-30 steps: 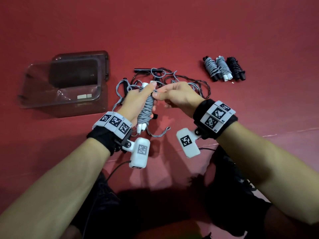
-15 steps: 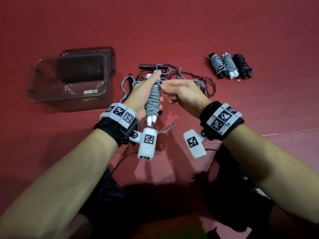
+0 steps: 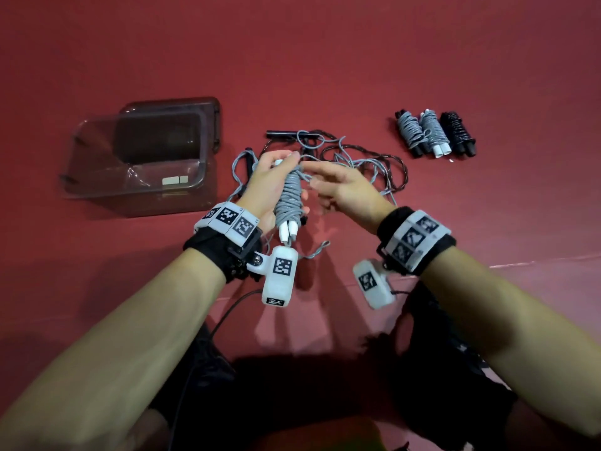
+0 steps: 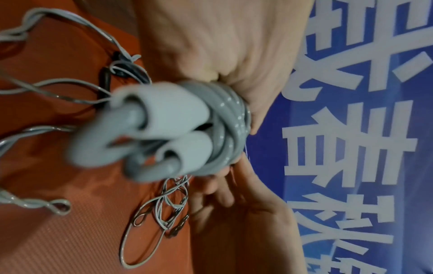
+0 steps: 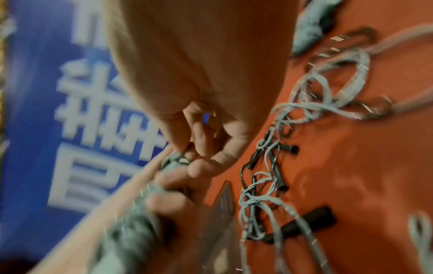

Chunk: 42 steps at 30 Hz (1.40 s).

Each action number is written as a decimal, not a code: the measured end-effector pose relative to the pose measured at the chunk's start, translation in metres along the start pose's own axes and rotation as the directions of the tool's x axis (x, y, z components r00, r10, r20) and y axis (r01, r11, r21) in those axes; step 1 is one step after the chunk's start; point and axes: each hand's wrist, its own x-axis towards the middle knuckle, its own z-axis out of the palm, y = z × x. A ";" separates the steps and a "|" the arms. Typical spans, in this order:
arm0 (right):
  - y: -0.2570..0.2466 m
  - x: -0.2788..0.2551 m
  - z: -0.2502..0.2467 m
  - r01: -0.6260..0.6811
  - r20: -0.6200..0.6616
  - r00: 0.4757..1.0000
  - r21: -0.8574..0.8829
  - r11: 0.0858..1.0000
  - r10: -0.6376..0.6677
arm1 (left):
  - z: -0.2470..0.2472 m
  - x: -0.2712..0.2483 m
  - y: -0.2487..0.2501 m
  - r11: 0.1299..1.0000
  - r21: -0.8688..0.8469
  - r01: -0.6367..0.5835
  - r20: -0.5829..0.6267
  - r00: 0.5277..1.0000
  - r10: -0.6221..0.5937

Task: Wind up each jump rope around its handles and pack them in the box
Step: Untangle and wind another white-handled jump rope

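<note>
My left hand (image 3: 270, 187) grips a grey jump rope (image 3: 289, 200) wound around its two white handles (image 4: 150, 133), held upright above the red floor. My right hand (image 3: 335, 187) reaches in from the right, and its thumb and forefinger pinch the grey cord at the top of the bundle (image 5: 175, 160). A short twisted tail of the cord (image 3: 317, 252) hangs below the handles. The clear plastic box (image 3: 97, 187) lies to the left with nothing but a small white label inside.
A tangle of loose grey and dark ropes (image 3: 367, 164) with black handles (image 3: 283, 135) lies on the floor behind my hands. Three wound ropes (image 3: 435, 135), two grey and one black, lie side by side at the right. The box's lid (image 3: 214, 125) sits behind the box.
My left hand keeps its hold on the wound bundle. My right hand's fingers have stretched out toward the bundle's top, still on the cord. My head has shifted slightly.
</note>
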 end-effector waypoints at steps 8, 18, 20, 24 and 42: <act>0.012 -0.009 0.018 0.254 0.172 0.966 -0.453 0.855 -0.195 | -0.008 0.016 0.007 0.987 -0.053 -0.150 -0.245 0.960 0.133; 0.017 -0.011 0.021 0.370 0.138 0.925 -0.545 0.752 -0.354 | -0.013 0.024 0.010 0.980 -0.084 -0.181 -0.376 0.916 0.137; 0.018 -0.012 0.021 0.373 0.127 0.922 -0.545 0.751 -0.365 | -0.014 0.023 0.011 0.979 -0.101 -0.177 -0.379 0.917 0.127; 0.018 -0.016 0.022 0.343 0.112 0.934 -0.537 0.771 -0.338 | -0.012 0.021 0.007 0.974 -0.135 -0.184 -0.375 0.919 0.122; 0.034 -0.025 0.024 0.374 0.073 0.905 -0.600 0.707 -0.418 | -0.002 0.022 0.006 0.971 -0.057 -0.231 -0.386 0.902 0.192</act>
